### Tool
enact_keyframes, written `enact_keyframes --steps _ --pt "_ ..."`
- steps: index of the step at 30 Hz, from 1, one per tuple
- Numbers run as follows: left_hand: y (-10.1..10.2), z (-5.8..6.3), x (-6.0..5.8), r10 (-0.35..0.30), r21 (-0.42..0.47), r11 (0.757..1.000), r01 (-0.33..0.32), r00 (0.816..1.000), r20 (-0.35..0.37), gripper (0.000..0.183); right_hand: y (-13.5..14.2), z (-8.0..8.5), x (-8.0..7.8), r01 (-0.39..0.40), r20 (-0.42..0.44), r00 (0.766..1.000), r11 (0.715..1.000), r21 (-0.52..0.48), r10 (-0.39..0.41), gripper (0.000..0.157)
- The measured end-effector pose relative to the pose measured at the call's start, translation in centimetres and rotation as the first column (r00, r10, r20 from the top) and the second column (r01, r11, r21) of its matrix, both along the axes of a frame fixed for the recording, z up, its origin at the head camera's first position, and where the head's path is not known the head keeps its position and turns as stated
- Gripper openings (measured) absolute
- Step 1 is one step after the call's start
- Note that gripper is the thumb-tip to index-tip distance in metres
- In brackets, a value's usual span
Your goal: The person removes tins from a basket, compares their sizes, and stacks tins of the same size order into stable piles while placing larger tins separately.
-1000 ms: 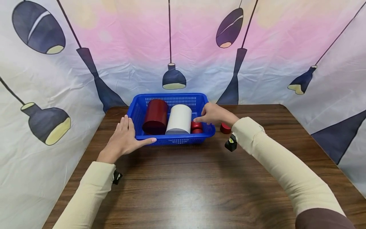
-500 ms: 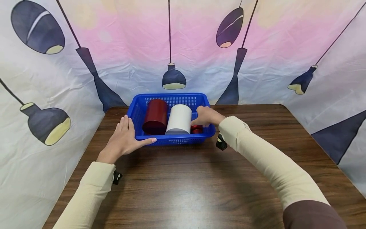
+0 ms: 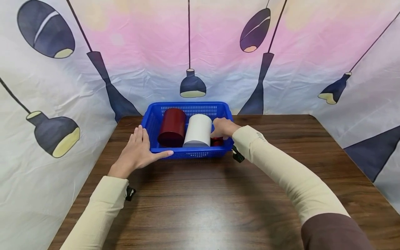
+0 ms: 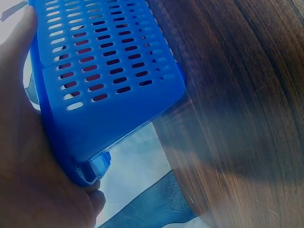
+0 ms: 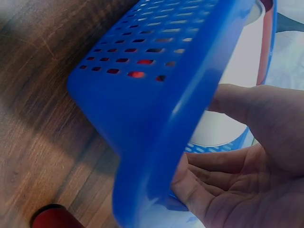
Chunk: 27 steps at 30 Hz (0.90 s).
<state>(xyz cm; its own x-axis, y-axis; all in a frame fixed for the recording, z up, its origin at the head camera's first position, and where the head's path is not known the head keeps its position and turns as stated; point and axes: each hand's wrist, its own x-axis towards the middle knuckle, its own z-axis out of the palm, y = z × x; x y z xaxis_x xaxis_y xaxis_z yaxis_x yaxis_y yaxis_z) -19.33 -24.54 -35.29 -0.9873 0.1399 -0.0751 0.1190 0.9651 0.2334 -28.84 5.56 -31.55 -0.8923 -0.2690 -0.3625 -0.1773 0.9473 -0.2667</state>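
Note:
A blue perforated plastic basket (image 3: 190, 150) stands at the back of the table. Inside lie a large dark red cylinder (image 3: 172, 125) and a white cylinder (image 3: 198, 129) side by side. My left hand (image 3: 134, 151) rests at the basket's near left corner, fingers straight along the side and thumb across the front rim. My right hand (image 3: 223, 127) reaches down inside the right end, fingers bent beside the white cylinder. Just below it shows a small shiny red object (image 3: 217, 141), partly covered by the hand. Whether the right fingers hold it I cannot tell.
Outside the basket, a small red cylinder (image 5: 56, 217) stands on the wooden table (image 3: 193, 201) to the right; the right arm hides it in the head view. Behind the table hangs a cloth backdrop (image 3: 150, 45) printed with lamps.
My right hand has moved left and lower into the basket, covering more of the small red objects there. The forearm now hides the red cylinder outside. My left hand stays at its corner.

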Motion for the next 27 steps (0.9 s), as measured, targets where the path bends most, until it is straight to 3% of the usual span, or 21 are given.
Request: enact_keyframes --steps 11,27 --pt "0.0 0.0 0.0 0.0 0.008 1.0 0.0 1.0 -0.011 0.139 -0.5 -0.9 -0.7 -0.019 0.021 1.0 0.999 0.029 0.018 0.026" --pt "0.0 0.0 0.1 0.01 0.014 1.0 -0.01 1.0 0.003 0.14 -0.8 -3.0 -0.6 -0.062 -0.046 0.997 0.997 0.038 0.064 0.038"
